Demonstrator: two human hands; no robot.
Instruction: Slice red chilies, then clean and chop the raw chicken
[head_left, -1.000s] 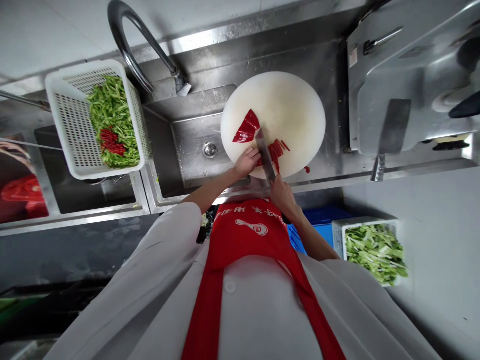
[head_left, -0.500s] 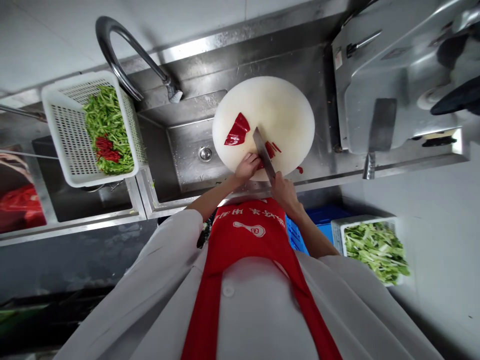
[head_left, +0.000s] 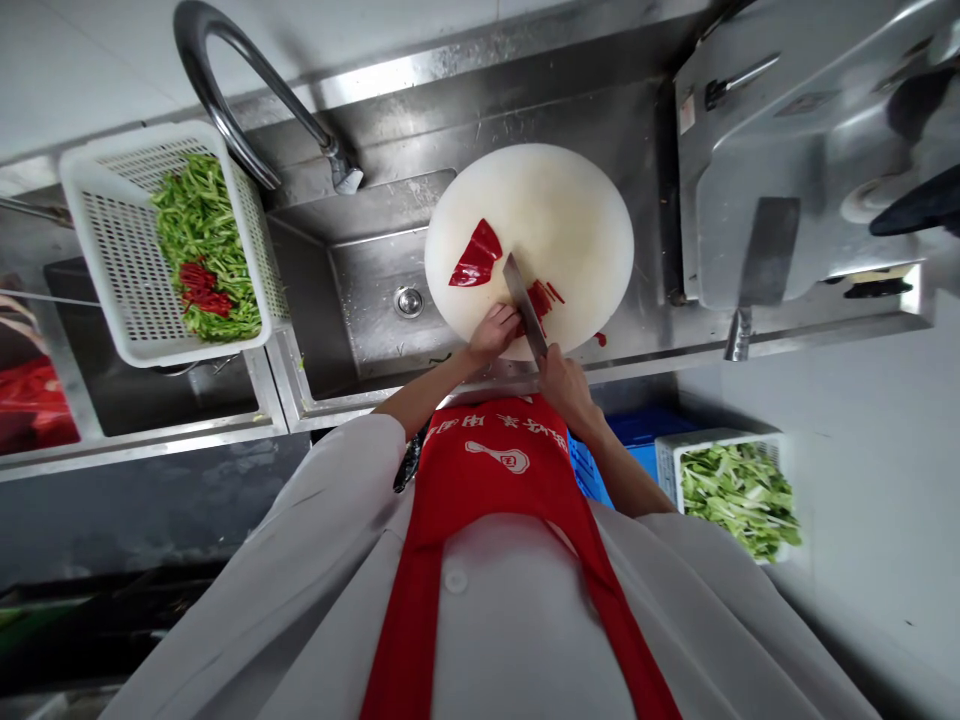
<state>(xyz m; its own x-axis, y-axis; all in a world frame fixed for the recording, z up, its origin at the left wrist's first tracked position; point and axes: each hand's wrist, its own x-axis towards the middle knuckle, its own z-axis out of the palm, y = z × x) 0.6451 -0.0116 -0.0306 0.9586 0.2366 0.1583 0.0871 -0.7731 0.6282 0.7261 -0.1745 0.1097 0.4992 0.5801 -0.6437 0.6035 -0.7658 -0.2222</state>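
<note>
On the round white cutting board (head_left: 585, 210), my right hand (head_left: 564, 385) grips the handle of a cleaver (head_left: 526, 310), its blade pointing away from me. My left hand (head_left: 495, 332) is closed, fingertips curled against a piece of red pepper that is mostly hidden by the hand and blade. Right of the blade lie thin red pepper strips (head_left: 553, 292). Larger glossy red pepper pieces (head_left: 477, 256) rest on the board's left part, apart from both hands.
Left stands a white basket (head_left: 255, 250) holding green strips (head_left: 199, 215) and red strips (head_left: 204, 288). A faucet (head_left: 247, 55) arches over the sink basin (head_left: 375, 300). Another cleaver (head_left: 769, 250) lies at right. Below right, a crate holds cut greens (head_left: 739, 495). A red scrap (head_left: 600, 340) sits by the board.
More red strips show to the right of the blade, and the cleaver has shifted very slightly left. My left hand keeps nearly the same place. The whole view has shifted a little.
</note>
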